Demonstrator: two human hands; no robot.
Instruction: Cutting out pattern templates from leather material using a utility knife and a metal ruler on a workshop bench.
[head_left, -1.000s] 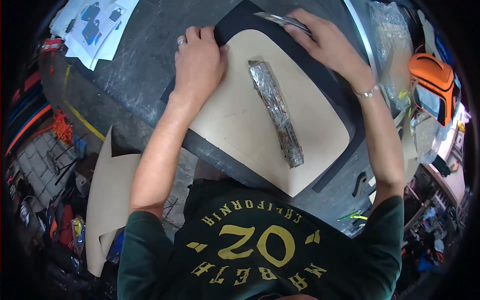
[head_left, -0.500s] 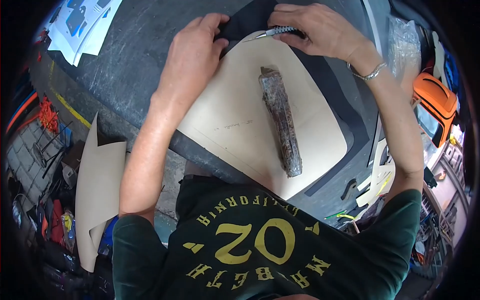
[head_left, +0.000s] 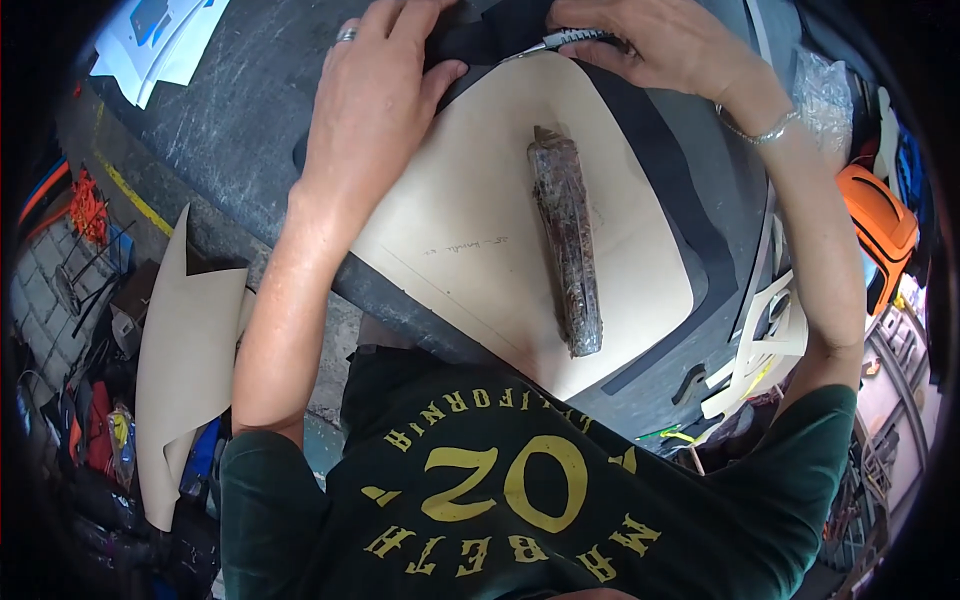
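A beige card template [head_left: 470,190] with rounded corners and faint handwriting lies on black sheet material [head_left: 665,165], which shows beyond its far and right edges. On the template rests a heavy, brownish bar [head_left: 565,230] wrapped in clear film. In my right hand [head_left: 670,50] is a slim craft knife [head_left: 575,37] with a ribbed grip. Its tip touches or nearly touches the template's far edge, with the black sheet beneath. My left hand [head_left: 375,105] lies flat across the black sheet beside the template's far left edge, thumb apart; its fingertips run partly out of view.
The dark worktable [head_left: 250,150] carries white printed sheets [head_left: 155,50] at far left and crumpled clear plastic [head_left: 822,95] at right. Beige card cutouts [head_left: 765,335] sit by the right edge. A curled beige card [head_left: 190,350] stands at left. An orange case [head_left: 878,225] is at right.
The knife has moved a little to the right along the template's far edge, in my right hand. My left hand has shifted slightly left and farther away. The bar has stayed on the template.
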